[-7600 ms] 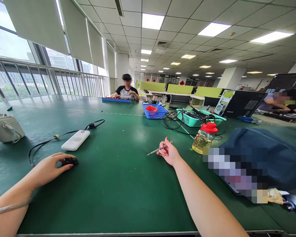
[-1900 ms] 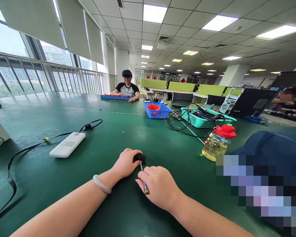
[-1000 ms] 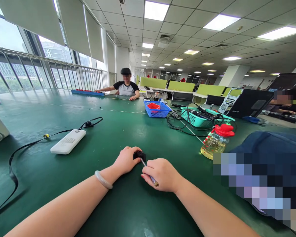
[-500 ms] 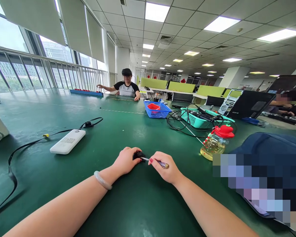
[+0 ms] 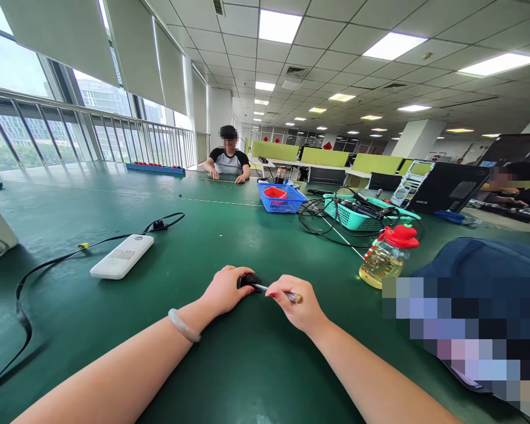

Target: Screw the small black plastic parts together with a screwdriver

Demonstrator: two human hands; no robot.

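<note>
My left hand is closed on a small black part and pins it to the green table. My right hand pinches a thin screwdriver that lies almost level, its tip at the black part and its brass end pointing right. A pale bangle sits on my left wrist.
A white power strip with a black cable lies to the left. A jar with a red lid and a dark blue bag stand to the right. Blue and teal baskets sit further back. A person sits at the far end.
My left hand brought the black part from the left to the middle. My right hand laid the screwdriver from steep to almost level against the part. The far person moved the blue tray left.
</note>
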